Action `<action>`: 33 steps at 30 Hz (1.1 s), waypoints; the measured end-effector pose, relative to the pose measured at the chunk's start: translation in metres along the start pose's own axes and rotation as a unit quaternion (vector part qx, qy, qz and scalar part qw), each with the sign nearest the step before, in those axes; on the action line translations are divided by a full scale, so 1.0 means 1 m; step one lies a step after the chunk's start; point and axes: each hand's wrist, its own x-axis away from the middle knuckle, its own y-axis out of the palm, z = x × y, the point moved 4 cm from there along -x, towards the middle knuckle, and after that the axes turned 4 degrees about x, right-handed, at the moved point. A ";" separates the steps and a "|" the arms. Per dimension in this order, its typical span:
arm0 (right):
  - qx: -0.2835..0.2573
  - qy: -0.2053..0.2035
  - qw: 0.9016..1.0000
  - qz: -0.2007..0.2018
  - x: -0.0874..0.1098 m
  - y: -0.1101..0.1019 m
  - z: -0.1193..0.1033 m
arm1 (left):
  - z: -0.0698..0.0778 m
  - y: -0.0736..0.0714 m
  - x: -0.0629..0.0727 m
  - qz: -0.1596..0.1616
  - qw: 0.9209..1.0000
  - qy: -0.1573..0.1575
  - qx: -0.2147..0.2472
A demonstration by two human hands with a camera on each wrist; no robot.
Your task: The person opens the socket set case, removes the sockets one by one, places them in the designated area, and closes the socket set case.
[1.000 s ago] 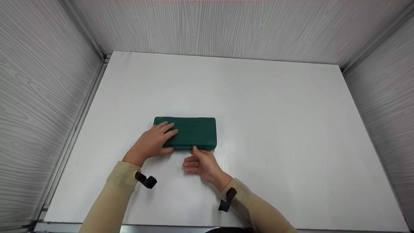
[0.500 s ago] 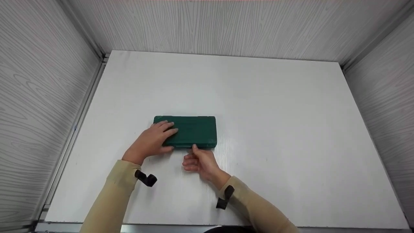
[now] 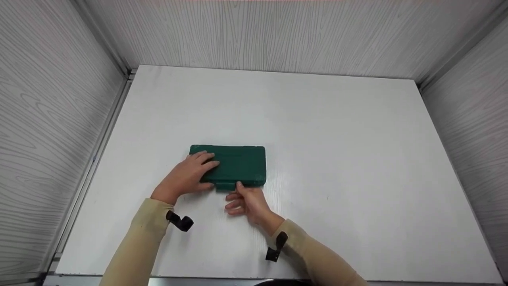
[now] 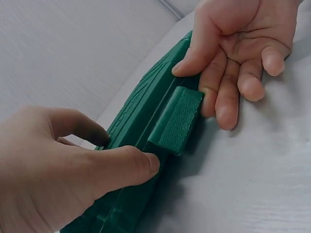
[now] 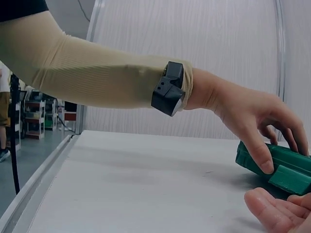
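Note:
A flat green plastic case [image 3: 240, 163] lies closed on the white table, with the latch [image 3: 225, 186] on its front side swung outward. My left hand [image 3: 188, 174] grips the case's left part, fingers spread over the lid and thumb on the front side. In the left wrist view that thumb [image 4: 141, 165] lies right beside the latch [image 4: 177, 119]. At the latch's other end, my right hand [image 3: 254, 200] is turned palm up. Its thumb [image 4: 189, 63] presses the front edge of the case, the index finger is at the latch end, and the other fingers are loosely curled.
The white table [image 3: 357, 159] is bounded by pale wood-grain panels [image 3: 254, 35] at the back and sides. Each sleeve carries a small black wrist camera [image 3: 180, 221]. Beyond the table in the right wrist view are shelves [image 5: 34, 116] and part of a person [image 5: 4, 111].
The latch on the case's front has swung outward and now sticks out between the hands. Both hands have kept nearly the same place on the case.

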 end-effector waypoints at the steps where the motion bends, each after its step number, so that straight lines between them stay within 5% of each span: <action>1: 0.000 0.002 1.000 -0.001 0.000 0.000 0.000 | 0.000 -0.001 0.000 0.000 1.000 0.002 -0.002; 16: -0.005 0.010 1.000 -0.027 0.007 -0.003 -0.003 | 0.005 -0.006 0.002 0.007 0.999 0.023 -0.022; 23: 0.033 0.000 0.997 -0.066 0.011 -0.003 -0.009 | 0.007 -0.010 0.001 0.007 0.999 0.025 -0.021; 33: 0.195 -0.069 0.967 -0.151 0.022 -0.011 -0.034 | 0.007 -0.018 -0.003 0.012 0.999 0.044 -0.017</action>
